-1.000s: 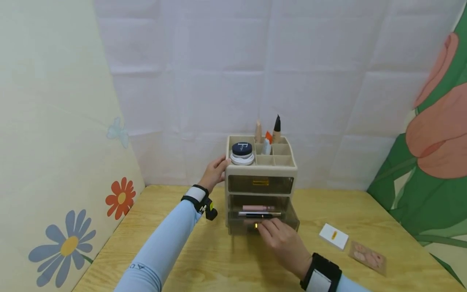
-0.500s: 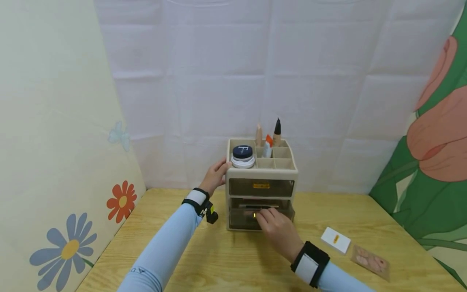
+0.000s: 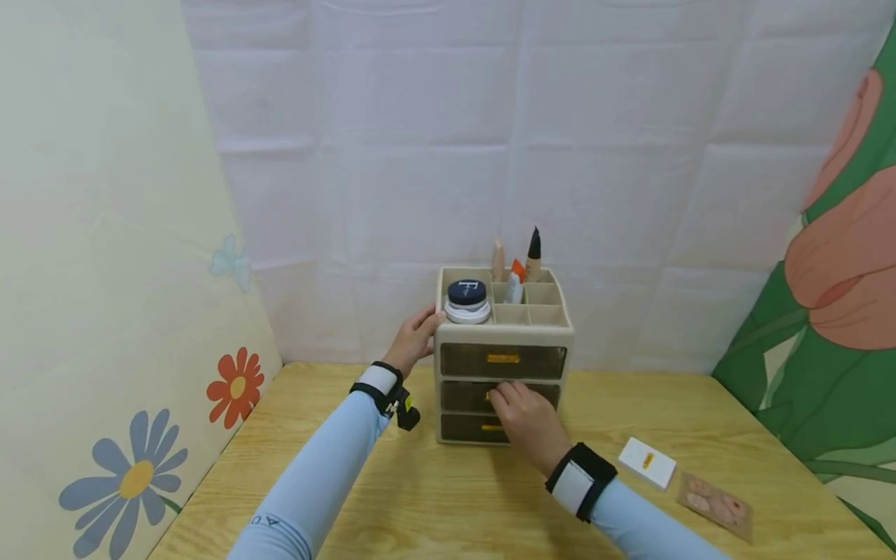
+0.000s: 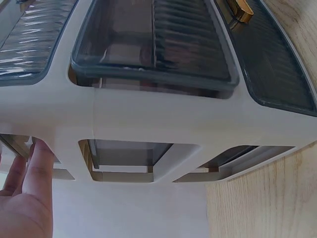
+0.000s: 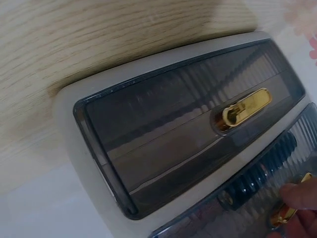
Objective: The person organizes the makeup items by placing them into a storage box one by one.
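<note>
A beige desktop drawer organizer (image 3: 505,334) stands on the table, with smoky see-through drawer fronts. My left hand (image 3: 413,341) rests against its upper left side, fingers extended; in the left wrist view the fingers (image 4: 37,173) reach a side slot. At the front, my right hand (image 3: 530,420) pinches the gold handle (image 5: 286,212) of the middle drawer (image 4: 158,34). That drawer stands out slightly from the frame in the left wrist view. Dark items (image 5: 257,173) show dimly through its front. The top drawer (image 3: 458,360) and bottom drawer (image 3: 465,428) sit in line with the frame.
On the organizer's top are a dark-lidded round jar (image 3: 467,292), a small white tube with orange cap (image 3: 514,286), a black-tipped tube (image 3: 534,257) and a pinkish one (image 3: 498,260). A white box (image 3: 647,463) and a patterned card (image 3: 715,507) lie to the right.
My right hand has pushed the middle drawer inward from well out to nearly flush, so its pink and dark sticks no longer show from above. The left hand has kept its place.
</note>
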Action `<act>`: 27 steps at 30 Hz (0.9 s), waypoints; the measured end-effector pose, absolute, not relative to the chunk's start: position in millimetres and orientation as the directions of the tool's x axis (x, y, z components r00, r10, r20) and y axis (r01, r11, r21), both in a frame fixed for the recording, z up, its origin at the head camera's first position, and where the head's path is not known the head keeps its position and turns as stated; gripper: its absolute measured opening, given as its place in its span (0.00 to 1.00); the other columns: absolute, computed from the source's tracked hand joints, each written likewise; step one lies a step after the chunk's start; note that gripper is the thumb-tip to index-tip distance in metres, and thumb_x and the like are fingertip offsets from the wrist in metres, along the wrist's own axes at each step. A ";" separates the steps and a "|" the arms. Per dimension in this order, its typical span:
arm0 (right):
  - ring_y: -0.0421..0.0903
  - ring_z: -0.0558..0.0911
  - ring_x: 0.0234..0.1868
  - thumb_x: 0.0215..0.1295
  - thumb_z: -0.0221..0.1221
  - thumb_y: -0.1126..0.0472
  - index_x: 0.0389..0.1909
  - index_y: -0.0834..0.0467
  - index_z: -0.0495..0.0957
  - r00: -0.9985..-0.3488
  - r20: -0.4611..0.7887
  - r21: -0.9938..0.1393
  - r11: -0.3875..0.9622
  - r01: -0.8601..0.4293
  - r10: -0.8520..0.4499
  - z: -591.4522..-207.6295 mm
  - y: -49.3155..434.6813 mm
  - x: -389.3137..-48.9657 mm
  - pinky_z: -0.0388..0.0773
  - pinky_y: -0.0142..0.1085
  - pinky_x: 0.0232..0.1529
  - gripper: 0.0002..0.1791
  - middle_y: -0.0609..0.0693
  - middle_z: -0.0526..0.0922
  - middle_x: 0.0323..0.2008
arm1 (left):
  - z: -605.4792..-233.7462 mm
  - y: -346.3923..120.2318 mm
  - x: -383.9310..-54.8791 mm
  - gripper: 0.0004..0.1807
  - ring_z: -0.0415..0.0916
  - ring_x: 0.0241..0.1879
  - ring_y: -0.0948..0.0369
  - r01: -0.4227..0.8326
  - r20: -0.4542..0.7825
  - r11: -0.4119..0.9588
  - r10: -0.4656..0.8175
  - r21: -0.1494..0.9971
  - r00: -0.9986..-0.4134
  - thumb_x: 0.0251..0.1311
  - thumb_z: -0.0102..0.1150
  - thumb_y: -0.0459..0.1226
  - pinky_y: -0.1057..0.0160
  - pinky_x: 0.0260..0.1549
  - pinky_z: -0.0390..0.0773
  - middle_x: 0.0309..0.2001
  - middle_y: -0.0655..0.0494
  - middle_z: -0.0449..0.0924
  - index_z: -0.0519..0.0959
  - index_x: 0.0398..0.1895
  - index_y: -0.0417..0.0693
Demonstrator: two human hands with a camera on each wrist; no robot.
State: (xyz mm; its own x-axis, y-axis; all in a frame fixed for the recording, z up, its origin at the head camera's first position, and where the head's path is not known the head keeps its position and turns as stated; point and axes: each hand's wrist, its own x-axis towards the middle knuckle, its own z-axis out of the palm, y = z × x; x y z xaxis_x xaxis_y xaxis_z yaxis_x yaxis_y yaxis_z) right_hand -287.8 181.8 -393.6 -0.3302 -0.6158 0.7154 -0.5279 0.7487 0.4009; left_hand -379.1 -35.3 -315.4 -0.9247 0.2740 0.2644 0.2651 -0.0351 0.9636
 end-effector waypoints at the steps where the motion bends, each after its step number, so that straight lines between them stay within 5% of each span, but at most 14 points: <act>1: 0.53 0.80 0.33 0.48 0.66 0.76 0.37 0.67 0.80 -0.328 0.720 0.398 0.750 -0.528 -0.612 -394.0 182.1 -289.3 0.83 0.40 0.34 0.13 0.59 0.80 0.34 | -315.5 -35.2 -378.8 0.31 0.68 0.61 0.50 0.268 0.267 -0.037 0.275 0.963 -0.923 0.71 0.48 0.48 0.50 0.53 0.75 0.68 0.44 0.65 0.60 0.74 0.48; 11: 0.53 0.80 0.32 0.51 0.63 0.75 0.37 0.67 0.80 -0.322 0.728 0.394 0.754 -0.526 -0.605 -398.1 182.8 -296.7 0.83 0.40 0.33 0.11 0.59 0.80 0.33 | -313.6 -35.3 -377.1 0.31 0.68 0.61 0.50 0.269 0.268 -0.032 0.274 0.963 -0.924 0.71 0.47 0.47 0.50 0.53 0.76 0.67 0.45 0.66 0.60 0.74 0.48; 14: 0.53 0.80 0.33 0.64 0.53 0.74 0.38 0.67 0.80 -0.315 0.737 0.389 0.756 -0.526 -0.598 -399.1 183.4 -295.4 0.83 0.41 0.35 0.07 0.59 0.80 0.34 | -313.4 -35.0 -377.9 0.31 0.69 0.60 0.51 0.275 0.269 -0.018 0.270 0.961 -0.924 0.71 0.47 0.48 0.50 0.52 0.76 0.66 0.45 0.67 0.61 0.74 0.49; 17: 0.53 0.80 0.34 0.73 0.40 0.70 0.38 0.67 0.80 -0.288 0.750 0.384 0.747 -0.543 -0.595 -398.8 183.8 -290.7 0.83 0.41 0.35 0.18 0.59 0.80 0.34 | -311.3 -35.5 -374.7 0.30 0.68 0.61 0.50 0.275 0.269 -0.019 0.279 0.961 -0.922 0.72 0.46 0.48 0.50 0.52 0.76 0.67 0.45 0.67 0.61 0.74 0.48; 23: 0.49 0.79 0.26 0.71 0.39 0.70 0.31 0.65 0.81 -0.236 0.741 0.419 0.708 -0.569 -0.629 -405.8 183.3 -278.7 0.80 0.38 0.24 0.20 0.56 0.80 0.29 | -306.8 -36.9 -371.7 0.31 0.66 0.62 0.48 0.261 0.256 -0.024 0.297 0.965 -0.920 0.72 0.45 0.47 0.49 0.54 0.75 0.68 0.42 0.64 0.59 0.74 0.46; 27: 0.49 0.79 0.25 0.65 0.49 0.71 0.28 0.63 0.80 -0.307 0.678 0.437 0.702 -0.562 -0.668 -420.5 187.4 -279.5 0.79 0.37 0.22 0.12 0.54 0.81 0.28 | -314.0 -35.1 -380.1 0.31 0.68 0.61 0.50 0.271 0.270 -0.032 0.274 0.962 -0.923 0.71 0.48 0.49 0.49 0.53 0.75 0.67 0.43 0.66 0.62 0.73 0.47</act>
